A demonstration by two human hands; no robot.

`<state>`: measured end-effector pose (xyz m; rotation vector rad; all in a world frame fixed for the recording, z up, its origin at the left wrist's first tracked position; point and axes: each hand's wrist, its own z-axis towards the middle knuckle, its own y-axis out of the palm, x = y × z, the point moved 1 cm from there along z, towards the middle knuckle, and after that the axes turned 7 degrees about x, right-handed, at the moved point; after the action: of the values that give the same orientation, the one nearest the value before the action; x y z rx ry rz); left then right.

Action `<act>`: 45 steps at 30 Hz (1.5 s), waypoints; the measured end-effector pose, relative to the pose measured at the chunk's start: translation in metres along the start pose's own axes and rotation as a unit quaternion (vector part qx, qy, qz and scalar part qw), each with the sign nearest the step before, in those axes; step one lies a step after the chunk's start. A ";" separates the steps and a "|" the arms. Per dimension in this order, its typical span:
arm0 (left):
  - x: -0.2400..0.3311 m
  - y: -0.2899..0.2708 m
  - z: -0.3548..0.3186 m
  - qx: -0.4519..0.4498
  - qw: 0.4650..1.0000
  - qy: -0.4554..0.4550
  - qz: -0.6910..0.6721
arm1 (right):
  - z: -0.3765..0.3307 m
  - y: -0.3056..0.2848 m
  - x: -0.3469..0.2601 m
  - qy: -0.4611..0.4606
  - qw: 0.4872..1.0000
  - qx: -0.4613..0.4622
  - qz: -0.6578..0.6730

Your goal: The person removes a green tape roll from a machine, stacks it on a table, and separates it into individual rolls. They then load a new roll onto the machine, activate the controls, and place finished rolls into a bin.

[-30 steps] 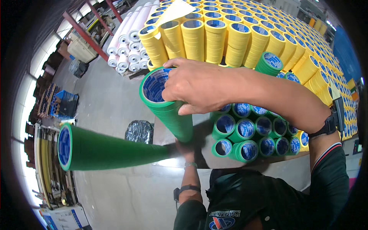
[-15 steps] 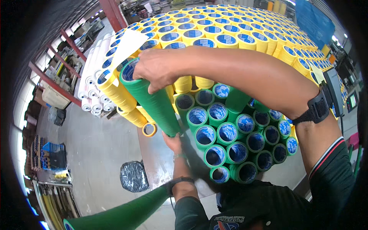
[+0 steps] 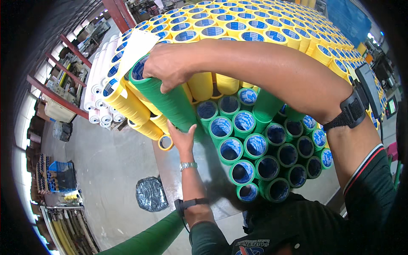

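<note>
Right hand [image 3: 172,68] and left hand [image 3: 183,138] gripping green roll [image 3: 168,100], beside yellow rolls [image 3: 127,106]

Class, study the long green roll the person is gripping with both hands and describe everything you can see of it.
The green roll is a long cylinder of glossy green film-like material wound on a core whose blue-lined open end faces up-left. It tilts, upper end toward the yellow rolls, lower end toward the standing green rolls. The right hand clasps its top rim; the left hand presses against its lower part from beneath.
</note>
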<state>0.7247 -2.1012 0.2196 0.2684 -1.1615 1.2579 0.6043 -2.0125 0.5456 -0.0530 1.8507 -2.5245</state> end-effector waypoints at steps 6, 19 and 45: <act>0.026 -0.011 0.014 -0.049 0.997 -0.020 0.054 | -0.006 -0.005 0.008 0.028 0.999 -0.015 0.022; -0.003 -0.025 0.034 -0.089 0.994 -0.035 -0.045 | -0.023 -0.005 -0.017 0.036 0.999 0.015 0.012; 0.036 -0.041 0.019 0.077 0.995 0.038 0.053 | -0.062 -0.014 -0.046 0.023 0.999 -0.004 -0.040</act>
<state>0.7440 -2.1080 0.2731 0.2733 -1.0274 1.4426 0.6483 -1.9479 0.5391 -0.0697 1.9128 -2.5922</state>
